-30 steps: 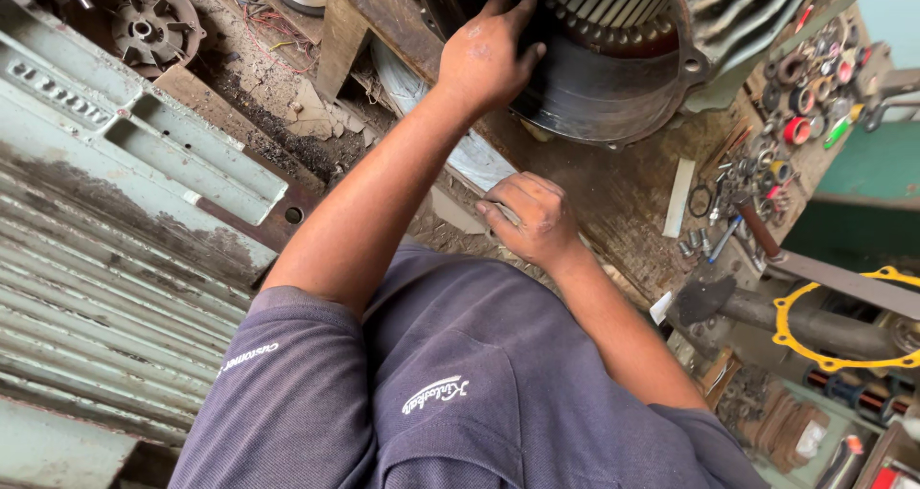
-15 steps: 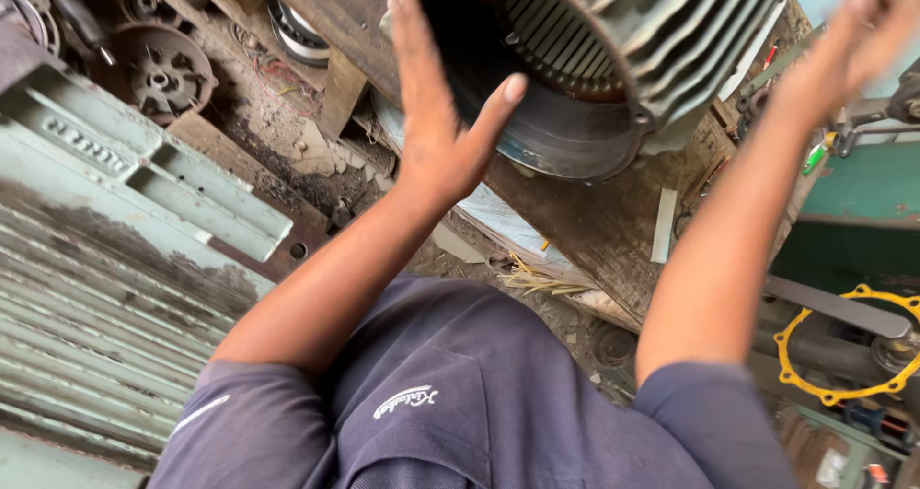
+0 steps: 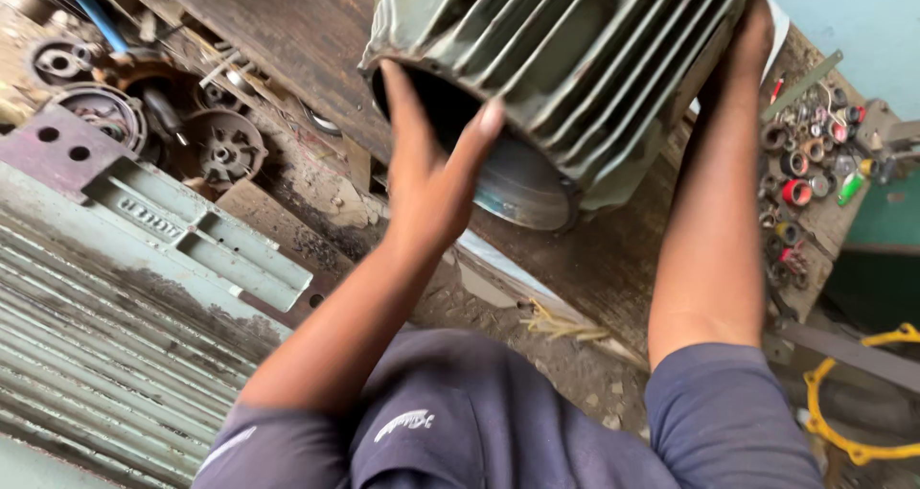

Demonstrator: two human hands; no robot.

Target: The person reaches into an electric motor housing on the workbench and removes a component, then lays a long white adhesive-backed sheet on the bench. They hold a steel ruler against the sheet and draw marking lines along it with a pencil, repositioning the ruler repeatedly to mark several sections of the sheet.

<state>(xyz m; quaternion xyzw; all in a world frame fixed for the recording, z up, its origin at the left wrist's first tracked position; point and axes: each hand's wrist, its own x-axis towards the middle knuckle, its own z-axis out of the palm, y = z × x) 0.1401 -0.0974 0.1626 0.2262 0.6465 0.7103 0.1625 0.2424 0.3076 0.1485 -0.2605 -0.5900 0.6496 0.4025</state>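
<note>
A: Where's the motor housing (image 3: 585, 67) right now?

B: Top centre of the head view, a grey-green finned casing lying tilted on the dark wooden surface (image 3: 287, 29), open end facing down toward the person. Dark bore visible inside the rim.

A: Hands?

B: 2 on it. Left hand (image 3: 431, 168) is at the open end — fingers spread, palm against the rim, thumb hooked over the outer edge. Open hand, pressed flat, not wrapped round anything. Right hand (image 3: 752, 34) is up at the far side of the casing; only the wrist and back of it show, so I cannot tell whether it's open or closed. It does touch the housing.

A: What's around it?

B: Left of the housing, well apart: several round rusty end covers (image 3: 225, 149) and similar parts in a heap of dirt. Lower left, a larger pale green finned motor body (image 3: 105, 355) with a flat terminal plate on top. Right edge of the surface — a scatter of small rings and bearings (image 3: 800, 168), some red, 1 green bit. Bottom right, a yellow gasket ring (image 3: 858, 422), partly cut off by the frame.

A: Person?

B: Dark blue short-sleeved shirt (image 3: 479, 422), both arms stretched forward.
</note>
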